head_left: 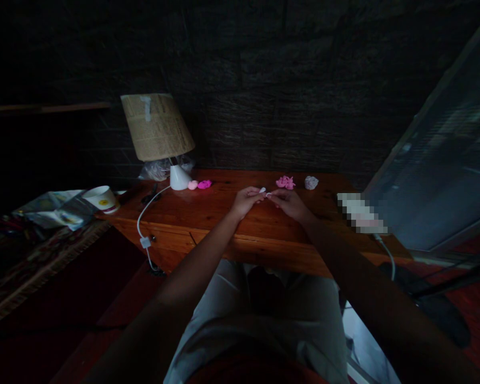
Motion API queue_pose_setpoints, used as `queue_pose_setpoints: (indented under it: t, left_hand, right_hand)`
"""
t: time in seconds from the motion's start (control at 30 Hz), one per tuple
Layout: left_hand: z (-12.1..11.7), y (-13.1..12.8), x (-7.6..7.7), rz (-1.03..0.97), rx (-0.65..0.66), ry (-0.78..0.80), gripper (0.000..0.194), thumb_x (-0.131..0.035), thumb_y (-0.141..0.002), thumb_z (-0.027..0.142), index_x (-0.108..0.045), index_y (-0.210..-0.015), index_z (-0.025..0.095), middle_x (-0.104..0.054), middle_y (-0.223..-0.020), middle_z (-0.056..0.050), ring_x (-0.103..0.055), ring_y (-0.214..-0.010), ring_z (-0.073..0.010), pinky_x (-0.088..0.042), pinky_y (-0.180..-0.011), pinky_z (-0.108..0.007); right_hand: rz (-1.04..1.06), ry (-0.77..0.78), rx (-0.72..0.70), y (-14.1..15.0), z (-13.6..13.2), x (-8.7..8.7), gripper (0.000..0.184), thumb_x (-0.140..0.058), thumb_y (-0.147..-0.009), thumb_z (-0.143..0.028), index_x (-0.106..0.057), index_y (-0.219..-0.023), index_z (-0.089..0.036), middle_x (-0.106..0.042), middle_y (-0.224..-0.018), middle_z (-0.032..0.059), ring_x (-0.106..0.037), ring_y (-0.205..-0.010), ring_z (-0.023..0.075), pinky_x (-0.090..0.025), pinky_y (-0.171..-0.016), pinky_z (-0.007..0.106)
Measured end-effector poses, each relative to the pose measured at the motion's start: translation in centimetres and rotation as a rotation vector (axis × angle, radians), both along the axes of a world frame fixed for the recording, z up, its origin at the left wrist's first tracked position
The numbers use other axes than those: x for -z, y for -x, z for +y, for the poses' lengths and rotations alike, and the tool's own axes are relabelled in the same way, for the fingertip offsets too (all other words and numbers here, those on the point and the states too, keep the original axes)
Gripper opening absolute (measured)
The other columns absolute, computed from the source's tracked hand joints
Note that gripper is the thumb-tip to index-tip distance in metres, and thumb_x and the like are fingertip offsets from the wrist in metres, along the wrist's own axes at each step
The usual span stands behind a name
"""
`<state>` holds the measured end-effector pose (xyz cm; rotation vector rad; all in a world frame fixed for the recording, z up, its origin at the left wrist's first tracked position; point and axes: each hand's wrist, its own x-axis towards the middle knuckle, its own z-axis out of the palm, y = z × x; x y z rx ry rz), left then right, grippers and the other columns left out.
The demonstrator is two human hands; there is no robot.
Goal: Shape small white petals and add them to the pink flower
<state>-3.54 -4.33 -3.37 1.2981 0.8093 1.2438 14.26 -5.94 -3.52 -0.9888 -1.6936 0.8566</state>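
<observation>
Over the wooden desk (220, 210), the left hand (244, 200) is pinching a white piece (263, 190) beside the small pale bit (268, 195) the right hand (290, 202) is pinching, a pink clump (285, 183) lying just beyond, this close fingertip work seemingly calling for steadiness, dimness hiding whether they join.

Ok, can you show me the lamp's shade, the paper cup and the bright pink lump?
lampshade (157, 128), head view, middle of its side
paper cup (103, 202), head view, its outer side
bright pink lump (204, 184), head view, its middle
</observation>
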Motion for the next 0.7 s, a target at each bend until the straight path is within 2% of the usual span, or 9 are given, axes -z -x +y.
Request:
queue_pose_setpoints:
  t: [0.23,0.43,0.53,0.7]
  left_hand:
    - [-0.1,0.08,0.01,0.004,-0.005,-0.005,0.04,-0.089,-0.052,0.041,-0.068,-0.076,0.017,-0.072,-0.073,-0.001,-0.062,-0.07,-0.0125,-0.045,-0.072,-0.027]
    - [-0.12,-0.01,-0.06,0.002,-0.012,-0.001,0.041,-0.09,-0.05,0.041,-0.068,-0.075,0.017,-0.072,-0.075,-0.002,-0.062,-0.071,-0.0129,-0.045,-0.072,-0.027]
    - [-0.1,-0.03,-0.06,-0.002,-0.014,0.002,0.041,-0.09,-0.05,0.04,-0.069,-0.076,0.016,-0.073,-0.076,-0.002,-0.062,-0.072,-0.0129,-0.046,-0.072,-0.028]
    - [-0.1,-0.02,-0.05,-0.011,-0.01,0.007,0.041,-0.09,-0.049,0.039,-0.068,-0.075,0.016,-0.072,-0.073,-0.002,-0.062,-0.071,-0.0127,-0.046,-0.072,-0.027]
  right_hand:
    - [-0.026,-0.02,-0.018,0.03,-0.27,-0.21,0.045,-0.066,-0.076,-0.063,-0.071,-0.08,-0.019,-0.057,-0.057,-0.003,-0.048,-0.052,0.012,-0.038,-0.055,0.028]
    - [-0.011,-0.003,-0.005,0.01,-0.07,-0.15,0.044,-0.066,-0.076,-0.063,-0.07,-0.078,-0.019,-0.056,-0.055,-0.0033,-0.048,-0.052,0.0122,-0.04,-0.055,0.028]
    - [0.016,0.013,0.019,-0.04,0.12,0.03,0.043,-0.068,-0.075,-0.062,-0.071,-0.083,-0.02,-0.06,-0.061,-0.0019,-0.049,-0.053,0.0123,-0.042,-0.055,0.028]
    - [0.051,0.032,0.027,-0.01,0.12,0.1,0.041,-0.073,-0.071,-0.057,-0.073,-0.089,-0.021,-0.072,-0.081,0.0028,-0.055,-0.061,0.0132,-0.046,-0.057,0.028]
